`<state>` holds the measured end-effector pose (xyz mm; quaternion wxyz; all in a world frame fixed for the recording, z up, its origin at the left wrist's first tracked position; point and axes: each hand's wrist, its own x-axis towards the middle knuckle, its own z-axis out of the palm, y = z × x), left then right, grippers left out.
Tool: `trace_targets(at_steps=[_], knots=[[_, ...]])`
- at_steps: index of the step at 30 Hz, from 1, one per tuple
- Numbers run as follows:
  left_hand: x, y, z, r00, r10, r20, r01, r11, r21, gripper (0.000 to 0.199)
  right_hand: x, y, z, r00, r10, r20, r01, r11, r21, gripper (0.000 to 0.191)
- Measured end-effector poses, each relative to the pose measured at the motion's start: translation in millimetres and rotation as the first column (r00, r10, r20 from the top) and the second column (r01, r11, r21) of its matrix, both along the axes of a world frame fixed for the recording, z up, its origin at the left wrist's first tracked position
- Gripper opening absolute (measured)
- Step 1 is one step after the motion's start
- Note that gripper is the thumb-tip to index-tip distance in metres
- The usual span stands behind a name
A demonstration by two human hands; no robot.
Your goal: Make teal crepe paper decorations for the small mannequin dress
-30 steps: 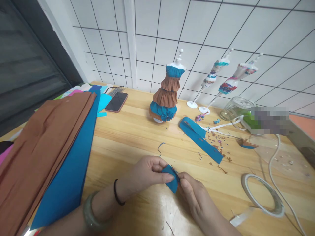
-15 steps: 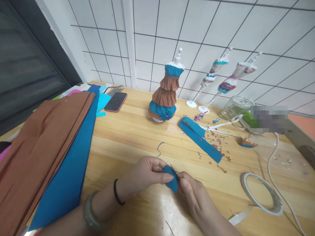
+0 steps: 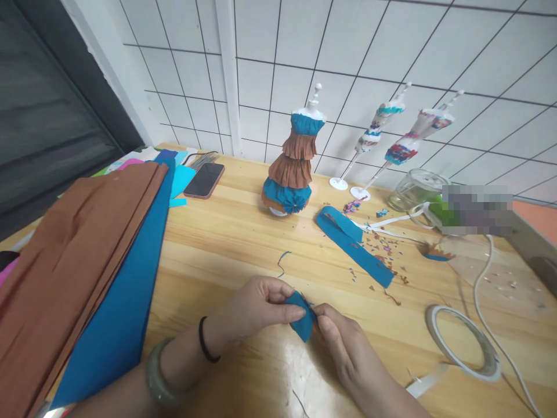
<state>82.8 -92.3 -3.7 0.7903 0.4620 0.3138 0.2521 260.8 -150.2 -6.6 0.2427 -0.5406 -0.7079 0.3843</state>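
Note:
My left hand [image 3: 265, 305] pinches a small folded piece of blue crepe paper [image 3: 300, 328] between thumb and fingers. My right hand [image 3: 342, 337] is closed around small scissors, mostly hidden in the fist; their thin dark blades [image 3: 308, 301] lie along the paper's upper right edge. Beyond both hands stands a mini dress form [image 3: 292, 172] in tiers of ruffled blue and brown paper, with a blue rosette near its hem. A short dark blue strand [image 3: 282, 264] lies on the wood just past my left hand.
Large brown paper sheets [image 3: 87, 244] and blue paper [image 3: 117, 313] cover the left side. A phone [image 3: 204, 180] lies behind them. To the right are a blue paper strip [image 3: 361, 255], scraps, a tape roll [image 3: 491, 371], a glass jar [image 3: 413, 188], a white cable [image 3: 483, 273] and two more dress forms [image 3: 402, 151].
The blue paper has shifted and turned slightly at the scissor blades. Both hands stay in nearly the same place, and everything else on the table looks unchanged.

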Motion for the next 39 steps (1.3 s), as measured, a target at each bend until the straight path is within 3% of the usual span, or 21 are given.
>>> trace_targets(at_steps=[13,39], knots=[[-1.5,2.0,1.3,0.999,0.028,-0.028,-0.027,0.998,0.053,0.013,1.6,0.1,0.9,1.000,0.030,0.007,-0.029,0.999,-0.043,0.033],[1.0,0.1,-0.9,0.997,0.029,-0.071,-0.028,0.999,0.024,0.016,0.1,0.6,0.3,1.000,0.022,-0.013,-0.022,0.998,-0.053,0.032]])
